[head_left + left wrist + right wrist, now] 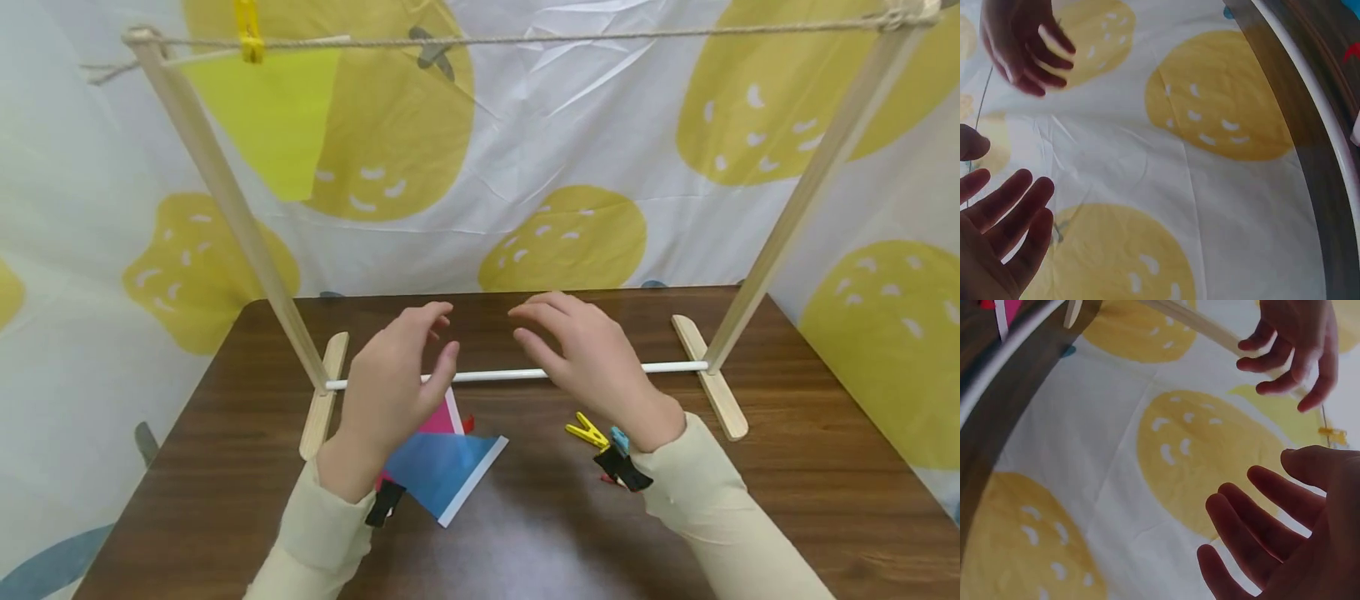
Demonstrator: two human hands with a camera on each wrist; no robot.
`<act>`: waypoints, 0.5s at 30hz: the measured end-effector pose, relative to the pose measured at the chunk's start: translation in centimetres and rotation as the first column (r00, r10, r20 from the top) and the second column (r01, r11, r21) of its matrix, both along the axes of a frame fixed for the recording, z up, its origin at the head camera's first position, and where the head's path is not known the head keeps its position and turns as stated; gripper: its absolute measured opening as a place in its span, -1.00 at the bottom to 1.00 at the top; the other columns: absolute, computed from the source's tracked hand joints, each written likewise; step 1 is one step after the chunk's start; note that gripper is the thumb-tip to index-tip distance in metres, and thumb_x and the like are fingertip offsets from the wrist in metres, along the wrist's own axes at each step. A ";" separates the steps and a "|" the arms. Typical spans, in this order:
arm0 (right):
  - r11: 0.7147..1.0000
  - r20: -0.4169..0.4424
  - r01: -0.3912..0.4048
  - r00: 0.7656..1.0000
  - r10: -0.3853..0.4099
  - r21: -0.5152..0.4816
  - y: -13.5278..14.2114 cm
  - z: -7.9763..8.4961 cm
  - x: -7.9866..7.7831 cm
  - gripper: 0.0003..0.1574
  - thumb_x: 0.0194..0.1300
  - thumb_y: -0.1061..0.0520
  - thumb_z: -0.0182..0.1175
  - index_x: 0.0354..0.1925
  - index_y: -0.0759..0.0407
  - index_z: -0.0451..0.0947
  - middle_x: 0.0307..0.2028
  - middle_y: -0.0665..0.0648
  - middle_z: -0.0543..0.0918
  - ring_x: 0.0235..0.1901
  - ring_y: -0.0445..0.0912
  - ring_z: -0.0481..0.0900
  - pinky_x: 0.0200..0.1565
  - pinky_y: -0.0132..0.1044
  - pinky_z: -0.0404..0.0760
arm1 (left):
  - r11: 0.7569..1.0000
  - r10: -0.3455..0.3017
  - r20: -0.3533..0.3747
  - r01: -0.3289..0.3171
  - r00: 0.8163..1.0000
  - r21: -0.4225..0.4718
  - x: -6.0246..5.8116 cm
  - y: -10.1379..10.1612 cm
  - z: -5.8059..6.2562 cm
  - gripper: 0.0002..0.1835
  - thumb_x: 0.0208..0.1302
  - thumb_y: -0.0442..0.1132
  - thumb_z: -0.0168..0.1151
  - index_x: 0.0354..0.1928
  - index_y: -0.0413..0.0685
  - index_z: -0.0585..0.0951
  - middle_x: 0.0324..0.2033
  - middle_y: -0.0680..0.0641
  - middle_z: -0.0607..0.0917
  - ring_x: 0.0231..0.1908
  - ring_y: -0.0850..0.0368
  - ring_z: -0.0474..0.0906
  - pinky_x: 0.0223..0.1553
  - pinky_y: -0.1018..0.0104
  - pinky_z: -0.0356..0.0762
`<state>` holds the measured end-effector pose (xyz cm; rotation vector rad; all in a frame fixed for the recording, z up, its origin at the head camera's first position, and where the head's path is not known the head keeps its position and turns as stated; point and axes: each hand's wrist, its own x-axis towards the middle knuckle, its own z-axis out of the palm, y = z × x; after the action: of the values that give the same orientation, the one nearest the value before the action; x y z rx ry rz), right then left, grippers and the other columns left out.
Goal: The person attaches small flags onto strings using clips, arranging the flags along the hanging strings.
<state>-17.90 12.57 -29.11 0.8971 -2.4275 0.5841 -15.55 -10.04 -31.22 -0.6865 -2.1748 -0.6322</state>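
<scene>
My left hand [393, 375] hovers above the table with loosely bent fingers and holds nothing. Facing it across a gap, my right hand [588, 350] is also empty, its fingers relaxed. Under the left hand lie a blue pennant [450, 467] with a white edge and a pink pennant [442, 417], partly covered. A yellow clothespin [587, 431] and a blue clothespin [620, 440] lie near the right wrist, partly hidden by it. Up at the left, a yellow clothespin [251, 33] clips a yellow pennant [277, 117] to the string [600, 37].
A wooden frame stands on the brown table [525, 517], with a left post [232, 208], a right post [817, 183] and a white crossbar [502, 375] low between them. Behind hangs a fruit-patterned cloth [420, 250]. Something small and red [468, 424] lies beside the pennants.
</scene>
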 end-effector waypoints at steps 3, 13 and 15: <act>0.999 0.072 0.029 0.997 -0.026 -0.039 0.5 -1.3 0.4 -0.66 0.24 -0.10 0.05 -0.05 -0.05 0.51 -0.09 -0.12 0.51 -0.09 -0.19 0.47 -0.10 -0.20 0.44 | 0.998 0.065 0.061 -0.065 0.996 -0.004 0.2 -0.5 -0.8 -0.49 0.13 -0.11 0.12 0.14 -0.01 0.33 -0.17 0.03 0.56 -0.28 0.20 0.54 -0.41 0.32 0.48; 0.984 0.200 0.092 0.978 -0.060 -0.151 1.7 -4.0 0.6 -0.62 0.22 -0.02 0.11 0.01 0.02 0.47 -0.15 -0.10 0.54 -0.19 -0.22 0.49 -0.19 -0.25 0.48 | 0.989 0.104 0.243 -0.126 0.965 0.079 0.2 -1.1 -1.5 -0.43 0.16 -0.10 0.14 0.23 0.05 0.25 -0.06 0.01 0.49 -0.26 0.21 0.53 -0.49 0.36 0.49; 0.981 0.240 0.104 0.969 -0.064 -0.161 2.0 -4.6 0.2 -0.59 0.22 -0.01 0.10 0.04 0.04 0.44 -0.18 -0.09 0.54 -0.20 -0.21 0.49 -0.20 -0.23 0.49 | 0.983 0.138 0.321 -0.169 0.937 0.072 0.1 -1.3 -1.7 -0.45 0.17 -0.07 0.12 0.22 0.06 0.28 -0.07 0.01 0.50 -0.27 0.20 0.53 -0.48 0.35 0.50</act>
<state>-17.69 14.56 -33.66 0.6825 -2.5580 0.8982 -15.44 -11.34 -32.96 -0.3764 -2.4415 -0.8040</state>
